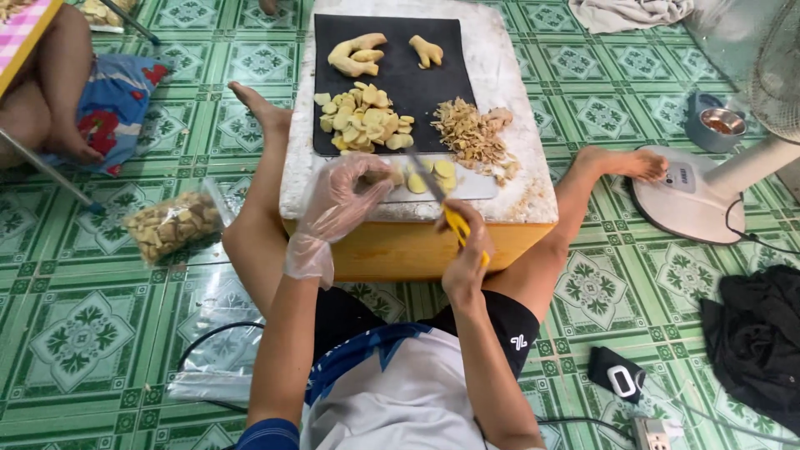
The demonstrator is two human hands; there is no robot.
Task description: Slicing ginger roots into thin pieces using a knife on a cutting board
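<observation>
**Ginger piece pinned under gloved left hand, knife blade just to its right**

Subject: a piece of ginger (pixel 385 177) at the near edge of the small white cutting board (pixel 475 185). It lies directly beneath the fingertips of the left hand (pixel 346 200), which wears a clear plastic glove. That hand is curled and clamped down on the piece; most of the piece is hidden by the fingers, so its long axis cannot be stated with certainty, though it appears to run left to right, toward the blade.

The right hand (pixel 465 250) is bare and closed around the yellow handle of a knife (pixel 437 200). The blade reaches up and to the left from this hand, ending just beside the left fingertips. The left hand is therefore on the ginger; the right hand stands off from it by the length of the blade.

Pose: both forearms extend forward from the body and converge on the board. The left wrist is raised with fingers pointing down and to the right; the right wrist is low, at the front edge of the block.

Adjacent: three cut slices (pixel 432 175) lie immediately right of the blade. Beyond both hands, on the black mat (pixel 442 83), are a pile of slices (pixel 365 118), a heap of peelings (pixel 475 133) and whole ginger roots (pixel 357 55).
</observation>
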